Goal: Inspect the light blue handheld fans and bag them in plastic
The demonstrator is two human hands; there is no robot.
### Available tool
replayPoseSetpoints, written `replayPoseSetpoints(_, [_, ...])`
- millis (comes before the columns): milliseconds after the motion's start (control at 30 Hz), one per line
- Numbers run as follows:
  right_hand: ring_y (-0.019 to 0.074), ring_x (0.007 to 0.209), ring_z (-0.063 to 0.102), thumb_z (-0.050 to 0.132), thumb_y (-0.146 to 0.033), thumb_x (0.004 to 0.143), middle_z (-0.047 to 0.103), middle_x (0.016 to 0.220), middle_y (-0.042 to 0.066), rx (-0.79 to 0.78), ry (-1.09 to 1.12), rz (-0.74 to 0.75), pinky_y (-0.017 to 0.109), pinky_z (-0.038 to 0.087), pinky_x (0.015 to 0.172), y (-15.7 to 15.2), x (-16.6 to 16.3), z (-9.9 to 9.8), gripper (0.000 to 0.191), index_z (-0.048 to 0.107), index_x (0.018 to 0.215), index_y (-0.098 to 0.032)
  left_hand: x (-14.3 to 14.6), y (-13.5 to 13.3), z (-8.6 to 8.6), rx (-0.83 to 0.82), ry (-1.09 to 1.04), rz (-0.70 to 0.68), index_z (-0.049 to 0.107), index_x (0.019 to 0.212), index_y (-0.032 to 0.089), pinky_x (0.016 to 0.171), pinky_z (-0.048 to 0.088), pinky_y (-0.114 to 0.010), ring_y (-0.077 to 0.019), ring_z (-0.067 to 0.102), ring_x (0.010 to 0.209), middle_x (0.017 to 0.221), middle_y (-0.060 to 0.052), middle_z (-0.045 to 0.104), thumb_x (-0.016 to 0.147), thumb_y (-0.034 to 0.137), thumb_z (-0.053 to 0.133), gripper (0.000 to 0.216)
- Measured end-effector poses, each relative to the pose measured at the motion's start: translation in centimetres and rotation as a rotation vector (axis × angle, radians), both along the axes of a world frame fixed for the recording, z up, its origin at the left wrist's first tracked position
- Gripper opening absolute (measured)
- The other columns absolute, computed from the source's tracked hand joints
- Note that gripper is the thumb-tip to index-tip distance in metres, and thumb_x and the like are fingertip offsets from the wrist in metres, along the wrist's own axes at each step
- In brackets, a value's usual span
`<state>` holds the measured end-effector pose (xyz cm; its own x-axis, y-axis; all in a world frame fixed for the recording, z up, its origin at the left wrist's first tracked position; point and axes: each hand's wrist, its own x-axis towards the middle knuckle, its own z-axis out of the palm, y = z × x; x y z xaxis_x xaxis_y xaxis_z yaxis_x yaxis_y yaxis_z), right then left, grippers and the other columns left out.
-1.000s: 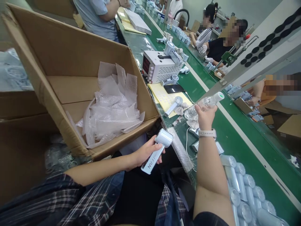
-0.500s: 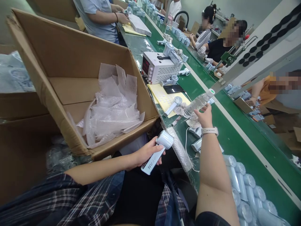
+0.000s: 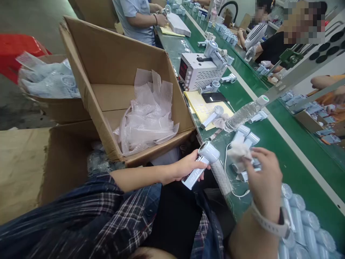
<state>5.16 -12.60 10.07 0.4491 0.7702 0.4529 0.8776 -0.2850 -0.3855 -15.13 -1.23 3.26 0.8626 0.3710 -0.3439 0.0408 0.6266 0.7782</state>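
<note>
My left hand (image 3: 185, 168) is closed around the handle of a small pale-blue handheld fan (image 3: 202, 163), held over my lap beside the bench edge. My right hand (image 3: 262, 178) pinches a crumpled white cloth (image 3: 238, 151) above the green bench, just right of the fan's round head. A clear plastic water bottle (image 3: 244, 113) with a white cap lies tilted on the bench beyond my right hand. Under my right hand rest a few more fans (image 3: 246, 136) and a white cable (image 3: 229, 180).
An open cardboard box (image 3: 113, 64) holding bubble-wrap bags (image 3: 147, 118) stands at my left. A white power supply (image 3: 199, 72), yellow sheets (image 3: 201, 106), a black phone (image 3: 214, 97) and another fan (image 3: 212, 116) sit ahead. Bagged fans (image 3: 304, 223) lie at the right. Other people work along the green conveyor (image 3: 293, 151).
My right hand let go of the water bottle, which now lies on the bench, and came back toward me holding a white cloth. The view shifted left; the left hand kept hold of the fan.
</note>
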Motion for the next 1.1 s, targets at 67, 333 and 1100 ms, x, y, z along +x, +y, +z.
replayPoseSetpoints(67, [0.031, 0.114, 0.06, 0.064, -0.035, 0.091, 0.065, 0.117, 0.011, -0.016, 0.15, 0.175, 0.05, 0.048, 0.099, -0.7, -2.7, -0.9, 0.014, 0.067, 0.087, -0.022, 0.4, -0.6, 0.2, 0.04, 0.026, -0.074, 0.039, 0.112, 0.019, 0.049, 0.051, -0.025, -0.0119, 0.062, 0.052, 0.084, 0.001, 0.066, 0.076, 0.024, 0.066, 0.045])
replayPoseSetpoints(333, [0.0278, 0.133, 0.058, 0.067, -0.038, 0.096, 0.064, 0.141, 0.008, -0.059, 0.686, 0.527, 0.047, 0.043, 0.115, -0.5, -4.0, -3.9, 0.038, 0.065, 0.133, -0.03, -0.4, -0.6, 1.5, 0.604, 0.091, -0.329, 0.043, 0.11, 0.017, 0.058, 0.051, -0.027, -0.0163, 0.065, 0.062, 0.073, 0.004, 0.062, 0.073, 0.014, 0.062, 0.041])
replayPoseSetpoints(1100, [0.0184, 0.064, 0.056, 0.062, -0.053, 0.091, 0.065, 0.068, 0.002, 0.233, 0.403, -0.04, 0.03, 0.043, 0.059, 4.0, -2.6, -1.7, 0.038, 0.072, 0.083, -0.017, -1.9, 1.3, 2.2, 0.445, 0.008, -0.475, 0.038, 0.116, 0.02, 0.051, 0.052, -0.026, -0.0151, 0.066, 0.058, 0.084, 0.002, 0.061, 0.077, 0.032, 0.069, 0.052])
